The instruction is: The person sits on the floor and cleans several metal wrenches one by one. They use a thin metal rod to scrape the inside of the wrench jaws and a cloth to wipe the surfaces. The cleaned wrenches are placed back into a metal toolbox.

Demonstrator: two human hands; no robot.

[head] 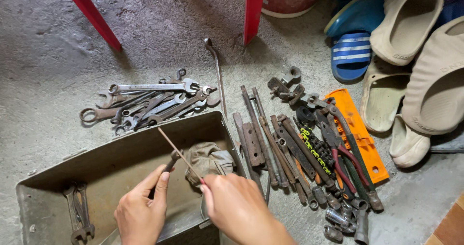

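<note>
Nearest you, your right hand (239, 208) pinches the lower end of a thin metal rod (178, 153) between thumb and fingertips; the rod slants up and to the left over the open metal toolbox (58, 172). Your left hand (140, 211) sits just beside it, fingers closed around a small dark tool (170, 162) whose tip meets the rod about midway along. Both hands hover above the toolbox, which lies on the concrete floor (159, 32). Inside it, a crumpled grey rag (209, 159) rests near the right wall and a pair of pliers (79, 216) lies at the left end. Beyond the box's far rim is a heap of wrenches (150, 102). To the right, bars, screwdrivers and sockets (295, 153) lie in a row, alongside an orange tool (362, 134). Farther right are sandals (411, 66), and two red legs (253, 10) stand at the top.
</note>
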